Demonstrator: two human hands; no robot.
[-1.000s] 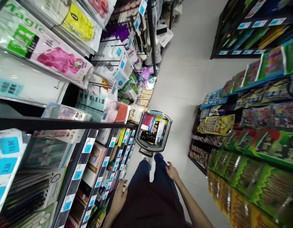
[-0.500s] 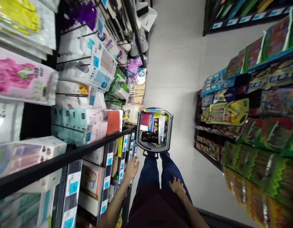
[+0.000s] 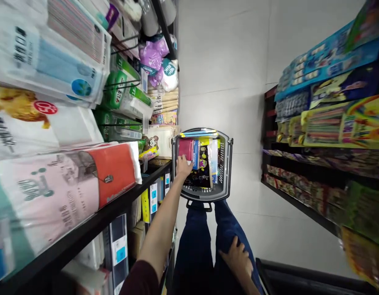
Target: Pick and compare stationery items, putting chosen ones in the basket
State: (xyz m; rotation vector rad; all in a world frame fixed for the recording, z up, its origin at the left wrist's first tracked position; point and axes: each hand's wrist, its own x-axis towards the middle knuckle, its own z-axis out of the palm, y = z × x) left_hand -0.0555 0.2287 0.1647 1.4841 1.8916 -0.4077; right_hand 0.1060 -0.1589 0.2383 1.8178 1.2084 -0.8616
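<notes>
A grey shopping basket [image 3: 227, 172] stands on the floor in front of my feet. Inside lie a red notebook [image 3: 186, 146], a blue-covered item marked as a notebook [image 3: 195, 155], a black patterned pack [image 3: 201, 178] and a pale blue-and-white pack [image 3: 214, 159]. My left hand [image 3: 183, 166] reaches into the basket's left side, its fingers closed at the lower edge of the red notebook, which they partly cover. My right hand [image 3: 238, 258] rests on my right thigh, fingers spread, holding nothing.
Shelving [image 3: 100, 209] with hanging packs runs close along my left, its lower edge beside the basket. Another rack of snack packs [image 3: 330, 127] stands to the right across the tiled floor [image 3: 220, 65]. A dark bar [image 3: 300, 274] lies low at the bottom right.
My left hand has moved from beside the left shelf forward into the basket, onto the red notebook. The view has come closer to the basket. My right hand stays on my thigh.
</notes>
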